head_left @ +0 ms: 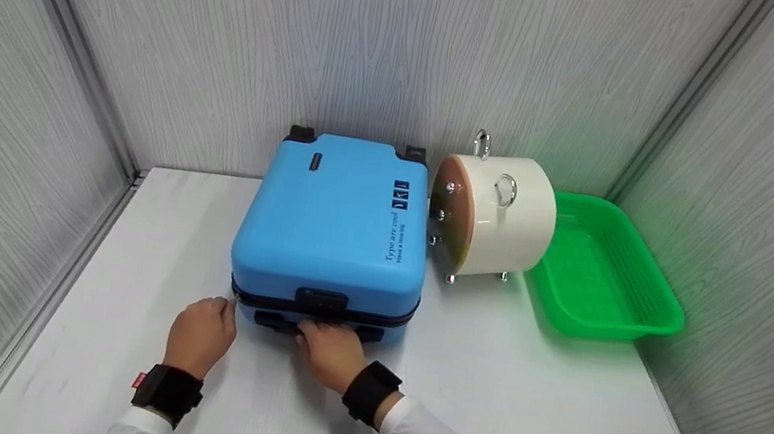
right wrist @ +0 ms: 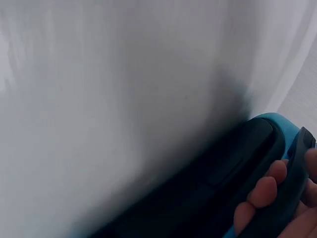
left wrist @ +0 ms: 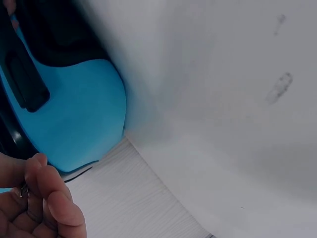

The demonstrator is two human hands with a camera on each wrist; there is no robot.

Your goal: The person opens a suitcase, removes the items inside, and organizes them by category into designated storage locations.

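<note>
the blue suitcase (head_left: 332, 228) lies flat at the centre of the white table (head_left: 540, 420), its long axis running from the back wall toward the lower edge of the frame, wheels at the far end. its black handle (head_left: 318, 327) faces the person. the right hand (head_left: 330, 353) is curled round that handle; the left hand (head_left: 200, 334) pinches a small metal zipper pull (head_left: 232, 303) at the near-left corner. right of the case sit a cream drum (head_left: 501, 214) and a green basket (head_left: 645, 321).
</note>
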